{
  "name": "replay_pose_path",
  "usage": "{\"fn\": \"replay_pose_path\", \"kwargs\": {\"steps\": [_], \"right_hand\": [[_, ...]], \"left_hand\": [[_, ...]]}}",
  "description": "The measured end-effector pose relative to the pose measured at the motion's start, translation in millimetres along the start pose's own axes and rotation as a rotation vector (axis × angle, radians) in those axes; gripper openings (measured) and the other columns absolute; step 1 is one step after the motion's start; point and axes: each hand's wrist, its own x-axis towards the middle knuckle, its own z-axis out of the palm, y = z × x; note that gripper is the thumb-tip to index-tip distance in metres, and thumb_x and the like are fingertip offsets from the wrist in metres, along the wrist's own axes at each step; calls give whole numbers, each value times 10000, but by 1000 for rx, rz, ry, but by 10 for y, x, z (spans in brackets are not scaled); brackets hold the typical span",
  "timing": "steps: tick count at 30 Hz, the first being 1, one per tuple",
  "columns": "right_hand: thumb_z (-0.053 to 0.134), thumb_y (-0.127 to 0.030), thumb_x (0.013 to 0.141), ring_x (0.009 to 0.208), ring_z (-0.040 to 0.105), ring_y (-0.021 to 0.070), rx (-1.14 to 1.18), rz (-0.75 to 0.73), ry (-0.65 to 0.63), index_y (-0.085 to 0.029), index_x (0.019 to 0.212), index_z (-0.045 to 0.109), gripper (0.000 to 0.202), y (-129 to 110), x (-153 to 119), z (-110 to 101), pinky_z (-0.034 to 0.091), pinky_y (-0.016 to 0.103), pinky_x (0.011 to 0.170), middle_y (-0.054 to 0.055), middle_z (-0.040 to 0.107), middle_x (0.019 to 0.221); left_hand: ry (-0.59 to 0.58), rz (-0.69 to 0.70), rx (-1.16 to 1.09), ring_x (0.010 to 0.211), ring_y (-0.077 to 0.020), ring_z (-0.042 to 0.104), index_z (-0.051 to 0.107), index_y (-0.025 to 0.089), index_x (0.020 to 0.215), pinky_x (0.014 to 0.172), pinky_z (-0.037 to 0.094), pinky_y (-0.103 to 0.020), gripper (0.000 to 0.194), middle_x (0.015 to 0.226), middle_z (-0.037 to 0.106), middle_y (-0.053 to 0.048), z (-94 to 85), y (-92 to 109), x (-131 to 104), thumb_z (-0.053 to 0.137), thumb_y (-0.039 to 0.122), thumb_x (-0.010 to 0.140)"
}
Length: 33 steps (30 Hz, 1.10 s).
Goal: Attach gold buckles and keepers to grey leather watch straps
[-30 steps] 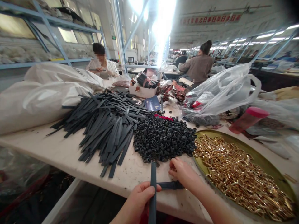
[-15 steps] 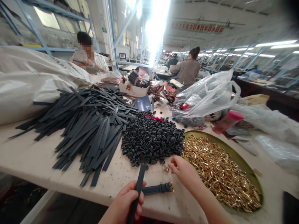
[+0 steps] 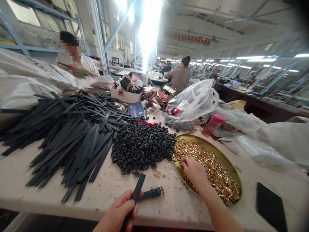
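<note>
My left hand (image 3: 123, 207) is closed round a dark strap (image 3: 138, 187) near the table's front edge. Just beyond its fingers a watch strap (image 3: 150, 194) with a gold buckle and loops points to the right; whether it lies on the table or is also gripped, I cannot tell. Over the near-left part of the round tray (image 3: 180, 172), my right hand (image 3: 193, 170) has its fingers pinched among the gold buckles (image 3: 217, 175). What is between those fingertips is hidden. One loose gold buckle (image 3: 157, 174) lies on the table between my hands.
Left of centre spreads a pile of dark straps (image 3: 79, 138), beside a heap of small black loops (image 3: 142, 146). Behind the tray are a pink-lidded container (image 3: 213, 125) and a clear plastic bag (image 3: 193, 103). A black flat object (image 3: 270, 204) lies at right. Co-workers sit farther back.
My right hand has moved from beside the loose buckle on the table to the buckles in the tray. My left hand still holds the dark strap. The view has turned to the right.
</note>
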Motion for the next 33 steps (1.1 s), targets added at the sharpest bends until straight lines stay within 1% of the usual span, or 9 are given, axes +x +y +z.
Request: {"fn": "replay_pose_path", "kwargs": {"steps": [5,12,16,21,24,27,29,31,33], "right_hand": [[396,-202,835,759,573,148,-35,-83,10,-209,909,583,201,-119,170,60,335,250,617,55,591,882],[373,-222,851,748,564,170,-80,-140,33,-166,778,603,248,-167,99,56,318,274,607,82,595,825],[434,-164,811,789,552,191,-34,-173,38,-177,758,603,178,-335,101,112,331,289,642,82,603,836],[429,-80,768,805,543,229,126,-125,56,-134,719,592,178,-482,146,181,362,329,671,144,592,846],[467,-155,775,816,539,201,327,-140,23,-156,693,561,125,-521,6,133,394,310,711,94,588,834],[435,-290,820,692,551,145,545,-143,-66,-165,733,529,178,-614,-268,46,434,254,622,31,579,727],[413,-353,832,642,548,122,848,-84,-181,-160,870,521,225,-708,-469,-18,439,235,573,10,573,723],[463,-386,809,649,537,107,1276,43,-331,-164,1007,502,301,-807,-636,-66,436,233,598,6,576,770],[545,-402,761,641,513,94,1626,182,-459,-163,1026,525,358,-890,-746,-79,419,233,620,4,578,766]], "left_hand": [[34,-7,-1,299,-24,308,515,168,887,320,232,-138,291,483,478,74,10,-17,-46,538,309,633],[-1,18,4,296,-16,304,510,147,911,330,201,-133,305,473,480,79,36,-85,-50,521,302,648],[-20,10,41,305,-28,308,493,160,901,332,197,-151,278,469,482,79,110,-83,-54,511,280,650],[-28,45,82,317,-29,311,468,162,899,342,188,-159,264,474,465,86,118,-68,-111,477,302,676],[-40,61,90,307,-25,297,464,159,881,337,183,-163,281,479,457,88,100,-70,-129,480,355,680],[-82,25,120,288,-36,301,464,157,893,317,181,-172,329,468,451,89,147,-51,-114,483,384,655],[-109,30,127,283,-38,302,466,156,892,311,175,-174,324,471,451,87,203,-33,-97,470,384,661],[-118,43,134,284,-31,302,470,155,889,313,167,-166,299,478,450,85,247,-27,-86,445,375,689],[-142,21,168,280,-27,306,470,146,894,310,159,-158,286,466,447,84,260,-40,-84,426,361,710]]}}
